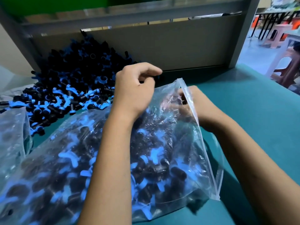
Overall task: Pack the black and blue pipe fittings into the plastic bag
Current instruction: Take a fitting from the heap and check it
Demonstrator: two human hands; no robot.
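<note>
A large heap of black and blue pipe fittings [68,85] lies on the green table at the back left. A clear zip plastic bag [162,151], holding many fittings, lies in front of me with its mouth at the right. My left hand [136,90] hovers over the heap's right edge above the bag, fingers curled round a dark fitting that barely shows. My right hand [199,108] is at the bag's mouth and grips its zip rim [186,93]; its fingers show blurred through the plastic.
A second clear bag [13,132] with fittings lies at the left edge. A grey frame with a beige panel [162,44] closes off the back of the green table [251,111]. Stools [285,69] stand beyond the table's right edge.
</note>
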